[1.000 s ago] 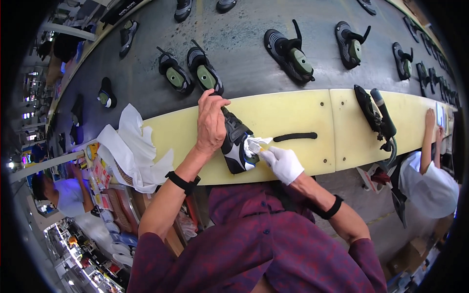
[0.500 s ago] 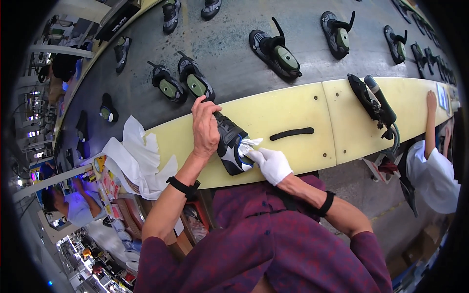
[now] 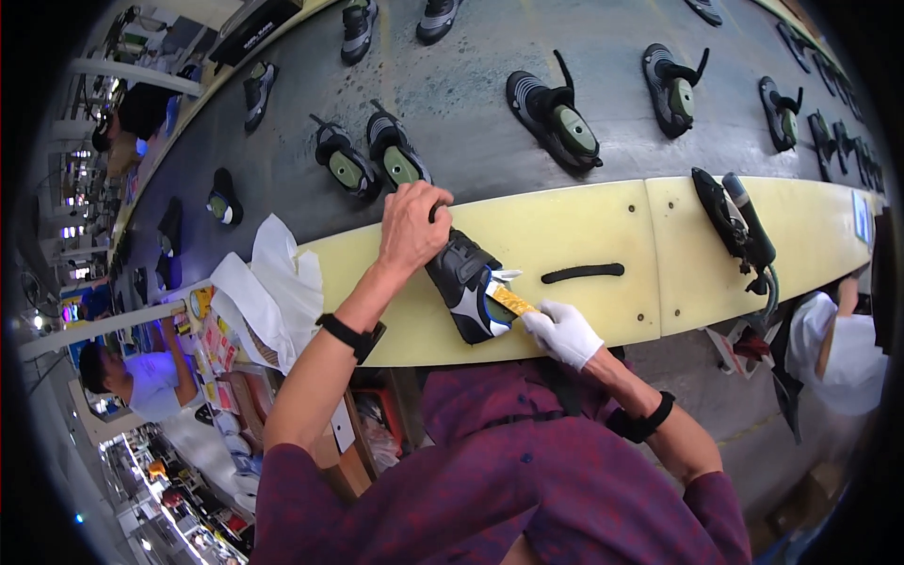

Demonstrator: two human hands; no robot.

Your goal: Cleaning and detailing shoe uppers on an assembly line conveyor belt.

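White-gloved, the right hand (image 3: 565, 334) pinches a yellow strip (image 3: 511, 299) reaching into the black shoe (image 3: 462, 281) between the 2 hands; the left hand (image 3: 414, 228) grips the shoe's far end, seemingly steadying it.

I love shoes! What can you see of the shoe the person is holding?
The shoe is black and grey, with a pale side patch and blue edging at its opening. It looks leathery. It rests on the yellow board, heel toward the person. The left hand holds its far end; the right hand holds a yellow strip at its opening, where something white pokes out.
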